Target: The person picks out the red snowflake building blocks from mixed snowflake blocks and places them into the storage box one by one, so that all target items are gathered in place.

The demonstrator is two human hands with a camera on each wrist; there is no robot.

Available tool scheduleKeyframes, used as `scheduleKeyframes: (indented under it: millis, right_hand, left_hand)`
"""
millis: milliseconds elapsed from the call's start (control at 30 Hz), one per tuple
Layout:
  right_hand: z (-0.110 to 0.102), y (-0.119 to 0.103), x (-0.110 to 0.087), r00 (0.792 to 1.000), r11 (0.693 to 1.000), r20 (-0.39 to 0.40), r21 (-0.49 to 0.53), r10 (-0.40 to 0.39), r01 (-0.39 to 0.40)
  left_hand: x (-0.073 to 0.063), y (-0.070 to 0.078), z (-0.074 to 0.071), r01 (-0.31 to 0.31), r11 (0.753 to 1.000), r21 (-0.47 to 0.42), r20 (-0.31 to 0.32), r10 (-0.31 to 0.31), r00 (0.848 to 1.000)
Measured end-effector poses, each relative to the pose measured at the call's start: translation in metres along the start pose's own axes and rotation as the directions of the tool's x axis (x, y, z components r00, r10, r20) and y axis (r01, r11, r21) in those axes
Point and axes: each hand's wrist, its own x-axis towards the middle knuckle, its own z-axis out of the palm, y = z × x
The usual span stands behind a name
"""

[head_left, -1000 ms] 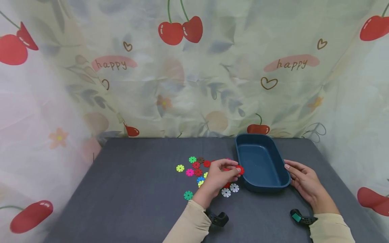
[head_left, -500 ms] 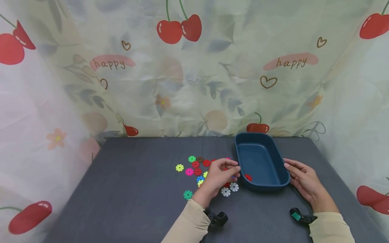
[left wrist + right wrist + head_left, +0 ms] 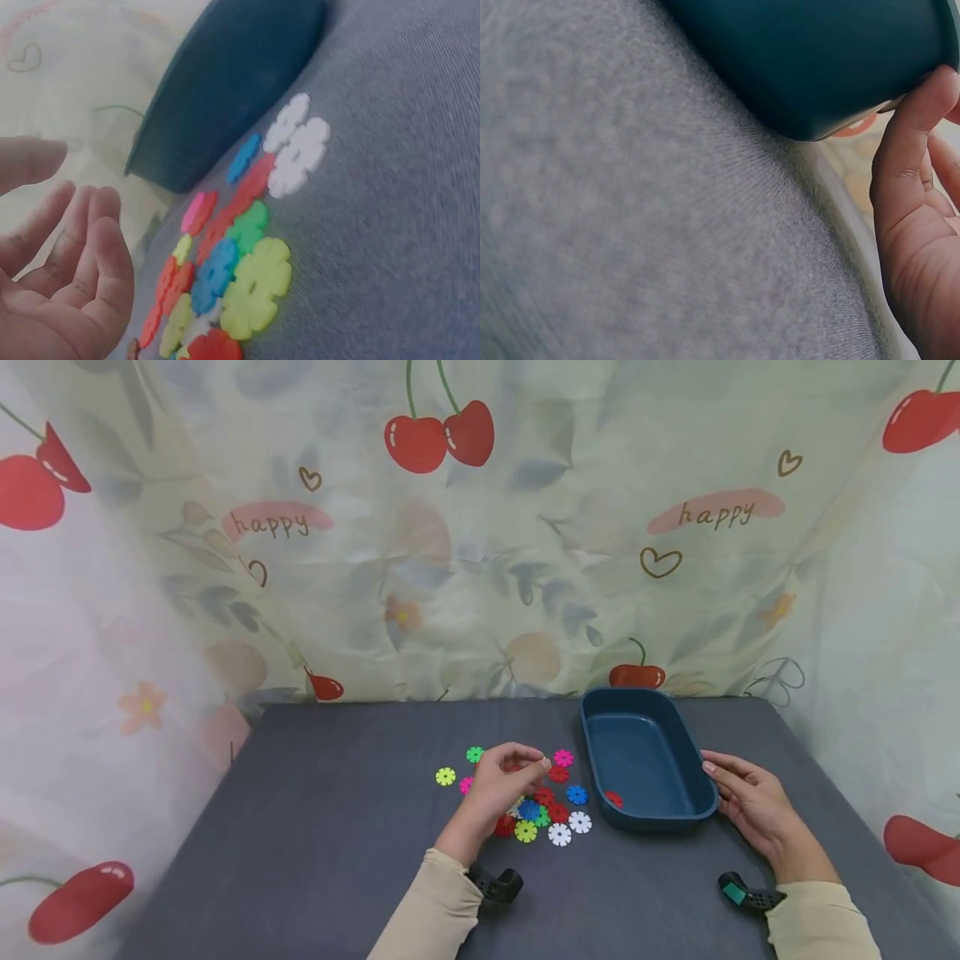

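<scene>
Flower-shaped plastic discs in several colours lie loosely piled on the table, among them a yellow-green disc, a blue disc and a white disc. Over the pile is my left hand, its thumb apart from the bent, relaxed fingers and nothing between them in the left wrist view. A deep blue rectangular basin stands right of the discs. Inside its near left corner lies one red disc. My right hand touches the basin's right side near the rim, thumb against the outer wall.
A dark grey cloth covers the table. Behind it and at both sides hangs a pale curtain printed with cherries. Each wrist wears a black band, such as the left band, below a beige sleeve.
A red disc in my left fingers was let go and dropped into the basin. My left hand then moved left from the basin's rim, over the discs. My right hand stays at the basin.
</scene>
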Motion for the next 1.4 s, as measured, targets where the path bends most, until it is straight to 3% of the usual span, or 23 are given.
scheduleKeyframes:
  millis: [200,400,633,967,1400]
  right_hand:
    - [0.000,-0.001,0.000,1.000,1.000,0.007,0.009,0.003,-0.003]
    - [0.001,-0.002,0.000,1.000,0.999,0.022,0.033,0.001,-0.002]
    - [0.001,-0.002,-0.001,0.999,0.999,0.033,0.039,-0.010,0.008]
    - [0.001,-0.001,0.001,0.999,0.999,0.033,0.034,-0.007,0.005]
    - [0.001,-0.001,0.002,1.000,1.000,0.018,0.017,0.002,-0.002]
  left_hand:
    - [-0.001,-0.007,-0.006,0.003,0.993,0.118,0.055,-0.010,0.998]
    - [-0.003,-0.009,-0.010,-0.014,0.989,0.148,0.107,-0.002,0.994]
    - [-0.004,-0.013,0.003,-0.043,0.970,0.239,0.136,0.010,0.991]
    - [-0.006,-0.020,0.014,-0.137,0.896,0.423,0.168,0.071,0.983]
    - [-0.006,-0.017,0.015,-0.208,0.814,0.543,0.216,0.104,0.971]
